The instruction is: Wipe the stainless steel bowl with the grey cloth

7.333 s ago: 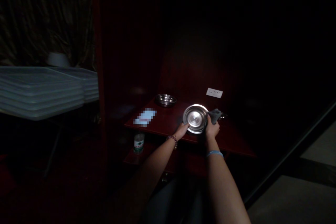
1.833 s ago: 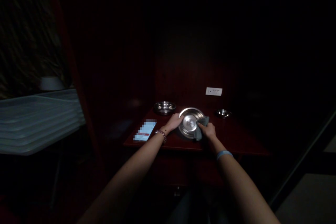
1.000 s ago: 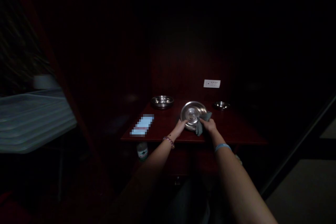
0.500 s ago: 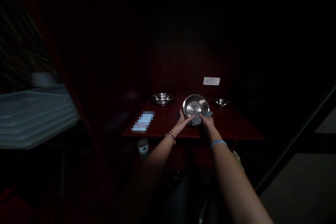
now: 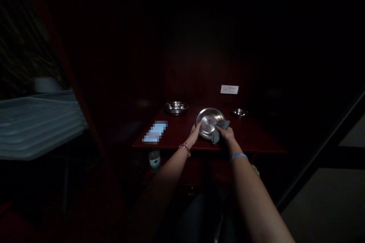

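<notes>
A shiny metal bowl is held tilted above the dark red table, its inside facing me. My left hand grips its lower left rim, with the thumb over the edge. At the lower right rim, my right hand pinches a grey cloth that lies against the bowl and hangs over its edge. Stacked metal bowls stand at the table's back left, and a smaller metal dish sits at the back right.
A blurred bright rectangle lies on the table's left. Below it stands a bottle on a lower shelf. Stacked translucent trays are at far left. A white socket panel is on the back wall.
The bowl has moved slightly down and left, and it has turned a little. My left thumb has shifted left along the rim. The cloth now hangs lower on the bowl's right side.
</notes>
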Available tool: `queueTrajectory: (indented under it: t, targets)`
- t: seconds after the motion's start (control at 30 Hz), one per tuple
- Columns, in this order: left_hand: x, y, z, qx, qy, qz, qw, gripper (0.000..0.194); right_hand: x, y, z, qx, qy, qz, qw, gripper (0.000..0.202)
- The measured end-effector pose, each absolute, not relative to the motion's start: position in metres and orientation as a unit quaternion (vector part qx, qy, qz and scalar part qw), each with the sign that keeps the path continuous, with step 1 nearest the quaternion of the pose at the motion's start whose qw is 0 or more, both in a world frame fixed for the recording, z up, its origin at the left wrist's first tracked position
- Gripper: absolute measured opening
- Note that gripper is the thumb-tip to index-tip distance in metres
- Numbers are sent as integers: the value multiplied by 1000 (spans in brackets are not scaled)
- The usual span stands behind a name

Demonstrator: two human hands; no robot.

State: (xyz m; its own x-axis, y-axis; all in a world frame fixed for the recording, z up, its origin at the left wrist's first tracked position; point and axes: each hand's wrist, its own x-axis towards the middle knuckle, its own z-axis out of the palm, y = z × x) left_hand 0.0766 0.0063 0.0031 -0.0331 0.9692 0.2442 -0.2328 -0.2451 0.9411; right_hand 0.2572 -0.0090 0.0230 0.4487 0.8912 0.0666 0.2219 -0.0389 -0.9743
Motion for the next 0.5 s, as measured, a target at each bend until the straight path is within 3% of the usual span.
queueTrajectory:
  t: [0.23,0.4,0.5]
  targets:
    - [74,4,7,540,311,607,494,61,256,-9,24,-633,-456,323,536,32]
    - [77,-2,11,589,314,570,479,88,256,1,20,-639,-357,359,579,31]
    - [79,-1,10,580,328,572,480,85,250,4,18,-604,-325,409,601,33]
